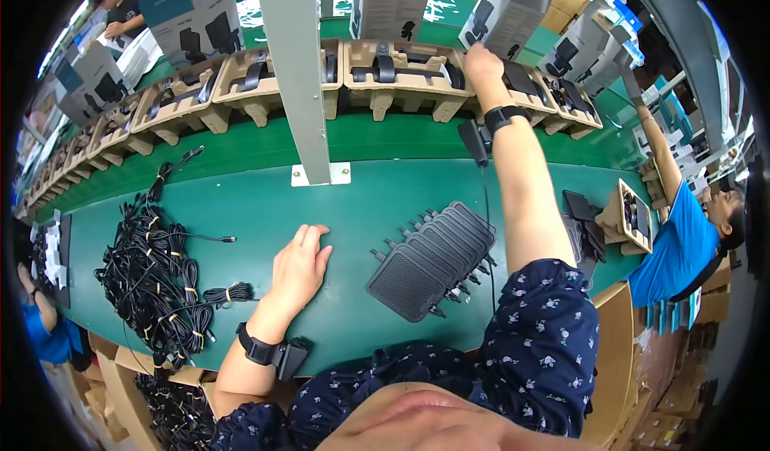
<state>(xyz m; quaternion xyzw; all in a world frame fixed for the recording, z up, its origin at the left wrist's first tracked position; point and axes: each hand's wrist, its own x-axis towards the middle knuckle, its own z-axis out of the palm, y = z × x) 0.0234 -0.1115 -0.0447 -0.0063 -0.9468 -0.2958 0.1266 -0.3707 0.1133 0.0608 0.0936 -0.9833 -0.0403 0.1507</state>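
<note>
Leftmost on the green bench [377, 198], a heap of black cables [152, 278] reaches down to the near edge, and one tied bundle [231, 294] lies toward the left hand [300, 268], which rests palm down, fingers loosely extended, with nothing visible in them. The heap looks tangled, so a tug on one cable could drag others over that edge. Right of that hand, a stack of dark mesh panels [433, 262] leans at a slant; resting loosely as it seems to, it could slide apart if knocked. A thin cord [486, 184] hangs from the right wrist unit [476, 142] close by the panels' jutting pegs — if it snagged, an arm movement could pull the stack askew. Beyond the bench's far edge, the right hand [485, 70] is at the left end of a moulded tray [539, 113] with a dark flat piece [523, 79] in it, just before a standing printed box [507, 18]; a careless nudge could tip that box. Hidden parts matter here: the right fingertips are out of sight, so I cannot tell whether they grip anything — and farther right, the dark pieces [583, 222] near the bench's right end are partly covered by the arm.
</note>
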